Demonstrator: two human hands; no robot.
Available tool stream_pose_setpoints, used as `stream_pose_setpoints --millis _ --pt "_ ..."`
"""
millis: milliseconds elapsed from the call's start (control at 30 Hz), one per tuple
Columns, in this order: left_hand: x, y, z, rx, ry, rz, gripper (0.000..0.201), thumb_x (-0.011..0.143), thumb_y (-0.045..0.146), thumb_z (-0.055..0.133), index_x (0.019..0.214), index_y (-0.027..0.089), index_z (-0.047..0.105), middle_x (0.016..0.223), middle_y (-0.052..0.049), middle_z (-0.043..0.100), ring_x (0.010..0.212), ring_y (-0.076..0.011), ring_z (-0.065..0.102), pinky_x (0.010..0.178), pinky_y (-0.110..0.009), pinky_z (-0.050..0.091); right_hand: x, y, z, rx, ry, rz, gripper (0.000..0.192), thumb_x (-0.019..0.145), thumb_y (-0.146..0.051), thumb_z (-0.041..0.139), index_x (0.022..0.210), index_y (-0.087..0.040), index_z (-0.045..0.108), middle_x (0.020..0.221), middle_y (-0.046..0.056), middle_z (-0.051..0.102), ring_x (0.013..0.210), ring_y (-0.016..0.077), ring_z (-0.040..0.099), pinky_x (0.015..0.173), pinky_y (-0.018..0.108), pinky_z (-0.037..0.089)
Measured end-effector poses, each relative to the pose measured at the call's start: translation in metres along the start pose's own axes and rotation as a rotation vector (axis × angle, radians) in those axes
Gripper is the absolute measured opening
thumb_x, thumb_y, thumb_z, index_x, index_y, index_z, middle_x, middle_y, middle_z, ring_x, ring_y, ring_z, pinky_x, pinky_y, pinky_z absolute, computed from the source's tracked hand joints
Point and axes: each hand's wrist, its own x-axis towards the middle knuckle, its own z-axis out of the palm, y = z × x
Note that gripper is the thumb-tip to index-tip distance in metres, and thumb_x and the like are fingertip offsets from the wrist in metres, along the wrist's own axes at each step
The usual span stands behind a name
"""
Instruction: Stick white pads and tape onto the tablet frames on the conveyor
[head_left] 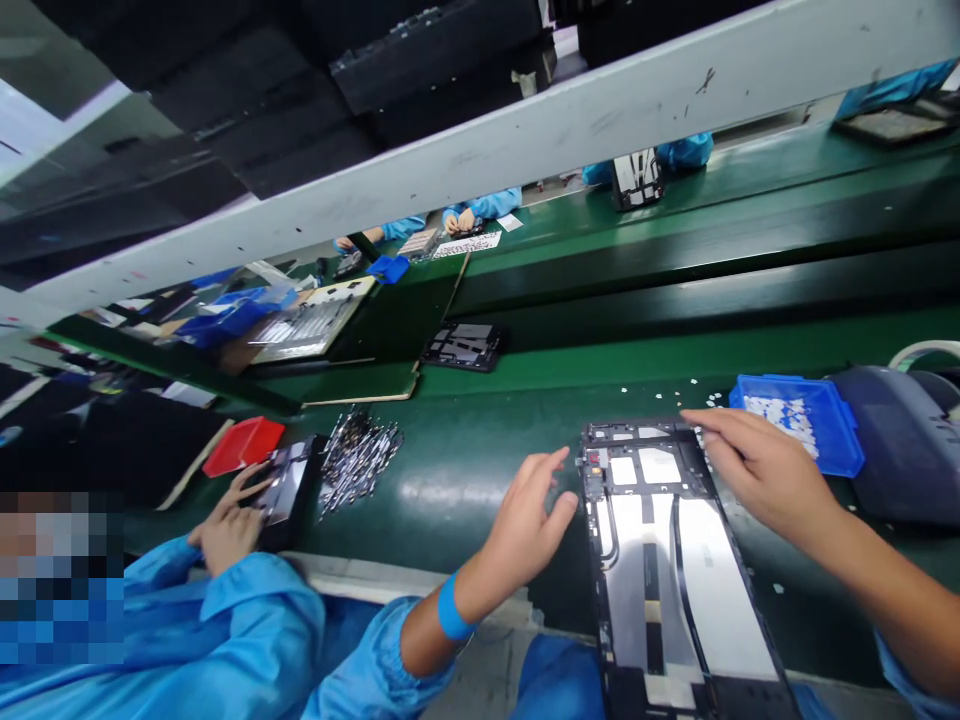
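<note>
An open tablet back frame [660,560] with black rim and white inner panels lies on the green bench in front of me. My left hand [529,520] rests with fingers spread at its left edge, thumb touching the rim. A blue band circles that wrist. My right hand [757,465] lies over the frame's top right corner, fingers pointing left; whether it pinches a small part I cannot tell. A blue tray [802,415] of small white pieces sits just beyond the right hand.
A co-worker's hand [229,525] at the left holds another dark device beside a red tray [244,445] and a pile of shiny metal parts [358,455]. A black frame [461,347] lies on the green belt. A grey machine [904,440] stands far right. More workers sit across.
</note>
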Motion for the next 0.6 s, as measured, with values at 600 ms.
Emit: stream_pose_setpoints --millis 600 --pt "-0.03 0.033 0.042 -0.749 0.051 -0.148 0.081 0.1 0.043 0.06 0.17 0.027 0.022 0.147 -0.015 0.055 0.124 -0.0266 0.062 0.11 -0.042 0.05 -0.116 -0.033 0.006 0.412 0.029 0.536 0.066 0.095 -0.05 0.066 0.157 -0.031 0.052 0.15 0.008 0.06 0.119 0.0251 0.069 0.091 0.03 0.062"
